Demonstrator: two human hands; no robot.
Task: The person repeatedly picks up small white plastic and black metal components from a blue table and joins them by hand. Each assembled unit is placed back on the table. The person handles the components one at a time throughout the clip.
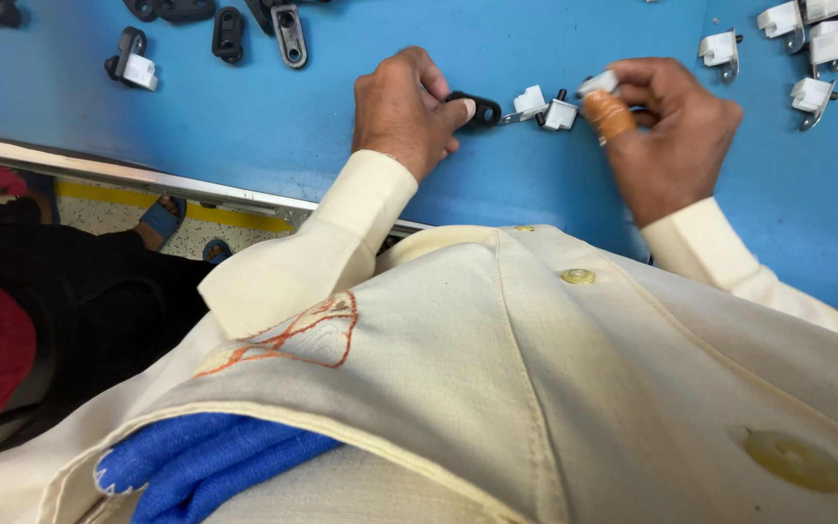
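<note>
The left hand [402,109] rested knuckles-up on the blue table [273,136], its thumb and forefinger pinched on a small black clip [482,107] that lay flat on the surface, apparently steadied there so it would not slide. Just to its right sat two small white parts, the first white piece [530,101] with a thin metal hook and the second white piece [561,114] with a dark stub on top, lined up between the two hands within easy reach. The right hand [671,131] curled over them, its fingers closed on a third white part [599,82] held at the fingertips; one finger wore an orange-brown finger cot [610,114], probably for grip or protection. More white hooked pieces [821,44] lay gathered at the table's far right, and black clips [228,34] at the far left, the two kinds kept well apart like sorted stock. A cream shirt [535,388] filled the foreground.
</note>
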